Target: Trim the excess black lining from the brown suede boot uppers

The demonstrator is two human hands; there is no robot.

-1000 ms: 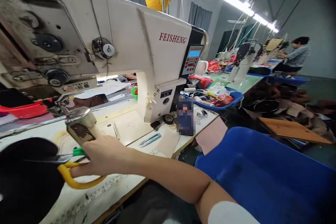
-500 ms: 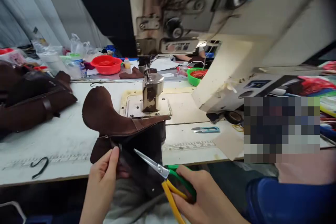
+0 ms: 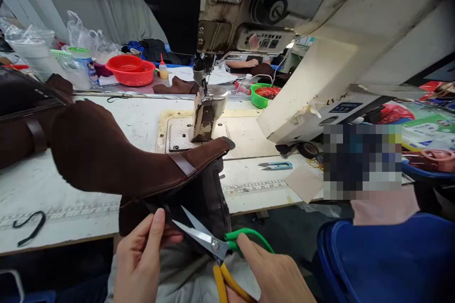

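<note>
A dark brown boot upper [image 3: 131,165] with a zip along its edge and a dark lining lies across the table's front edge and my lap. My left hand [image 3: 144,251] pinches the edge of its lining between thumb and fingers. My right hand [image 3: 273,270] holds scissors [image 3: 215,245] with one green and one yellow handle. Their blades are parted, with the tips beside my left fingertips and in front of the dark lining. Whether the blades touch the material I cannot tell. Behind the boot upper rises the post of a sewing machine [image 3: 209,113].
Blue thread snips [image 3: 275,166] and a beige piece [image 3: 305,182] lie right of the post. More brown uppers [image 3: 21,128] are piled at left. Red baskets [image 3: 130,70] and a green bowl [image 3: 261,97] stand behind; a blue bin [image 3: 384,260] is at lower right. A co-worker's arm [image 3: 241,64] shows beyond.
The scissor blades have opened and their tips have come closer to my left fingers. The boot upper's shaft has spread out further to the left. The view has shifted slightly.
</note>
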